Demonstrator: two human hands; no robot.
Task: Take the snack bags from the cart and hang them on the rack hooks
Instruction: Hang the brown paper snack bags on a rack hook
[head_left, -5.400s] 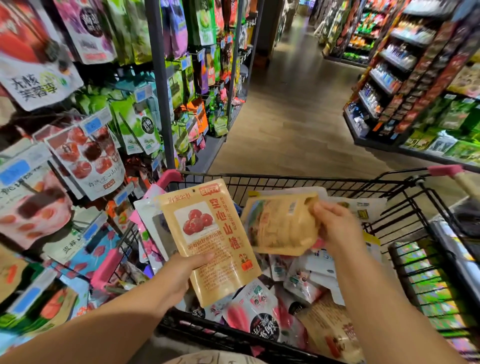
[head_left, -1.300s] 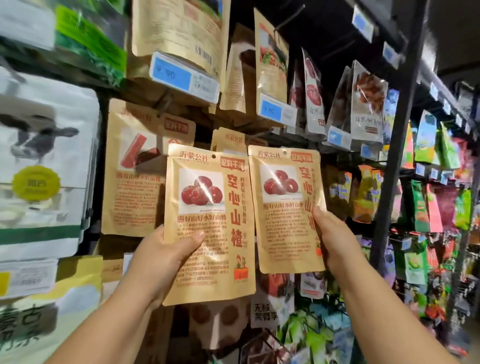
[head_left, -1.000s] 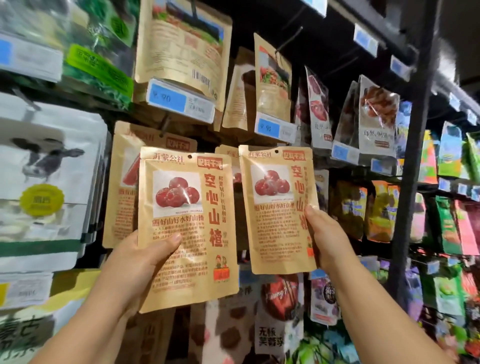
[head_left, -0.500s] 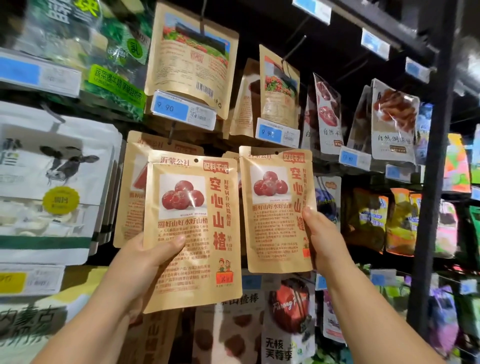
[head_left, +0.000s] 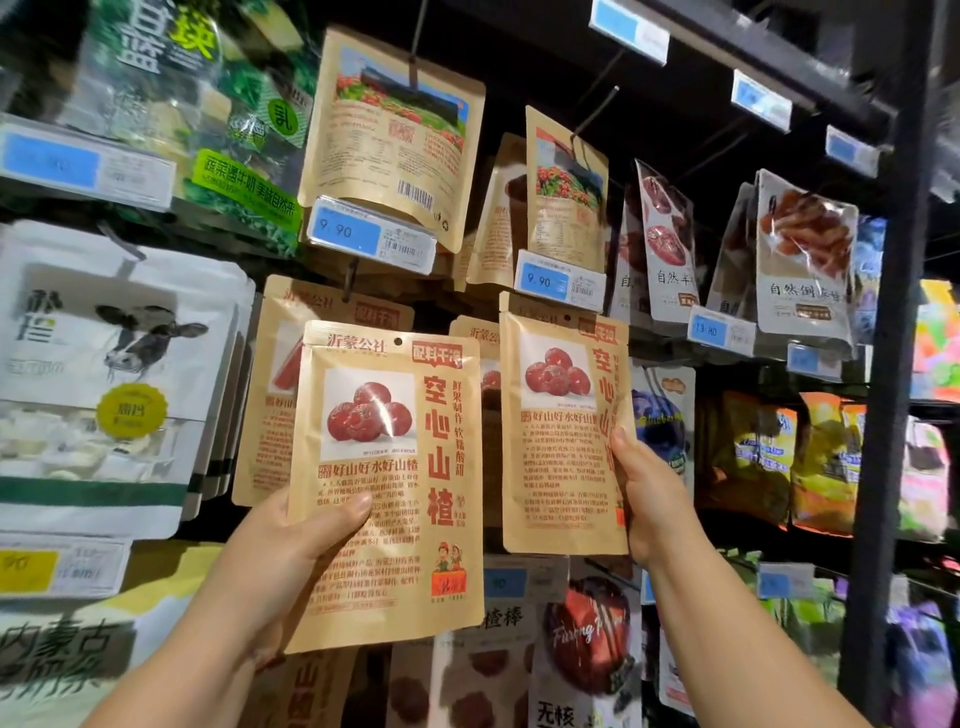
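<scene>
Now: right hand (head_left: 649, 488) pinches one hawthorn bag (head_left: 561, 441) just under the price tag (head_left: 558, 280); left hand (head_left: 291, 545) grips a second bag (head_left: 384, 483), lower-left of it. Judgement: square its hole (head_left: 568, 318) before pushing on.

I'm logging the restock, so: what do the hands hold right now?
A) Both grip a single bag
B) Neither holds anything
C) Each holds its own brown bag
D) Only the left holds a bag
C: the left hand grips one brown bag by its left edge, and the right hand pinches a second brown bag by its right edge.
</scene>
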